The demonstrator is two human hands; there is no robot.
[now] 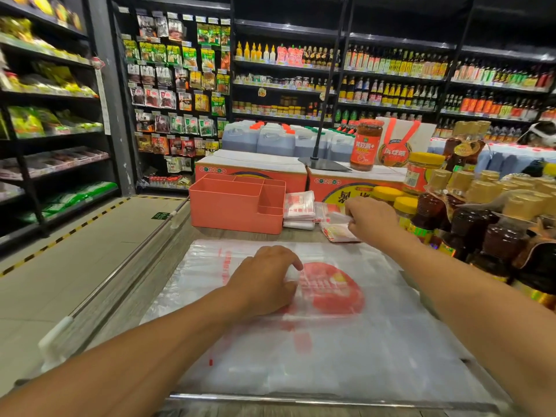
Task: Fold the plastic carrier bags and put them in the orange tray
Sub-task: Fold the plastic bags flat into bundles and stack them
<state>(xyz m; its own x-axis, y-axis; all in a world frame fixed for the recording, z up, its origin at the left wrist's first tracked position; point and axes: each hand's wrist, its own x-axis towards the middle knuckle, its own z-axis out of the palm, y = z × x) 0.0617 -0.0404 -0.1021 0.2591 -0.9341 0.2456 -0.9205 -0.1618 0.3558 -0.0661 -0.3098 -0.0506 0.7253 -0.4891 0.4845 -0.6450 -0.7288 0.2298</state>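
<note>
Carrier bag (361, 341) lengthwise toward tray (234, 212) under loose left hand (264, 281); folded bag (338, 233) in grip of right hand (373, 218)

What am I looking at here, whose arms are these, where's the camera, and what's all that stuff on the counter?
There is no machine here: these are a person's two bare arms, seen from a single camera worn on their head, looking forward and down. They stand at a shop counter. The left hand presses down on a big plastic bag with a red print, spread flat on the counter. The right hand reaches further away and pinches a small folded bag. Behind the big bag stands the orange tray, and just right of it lies a stack of folded bags. Jars and bottles crowd the right side, and shop shelves fill the background.
</note>
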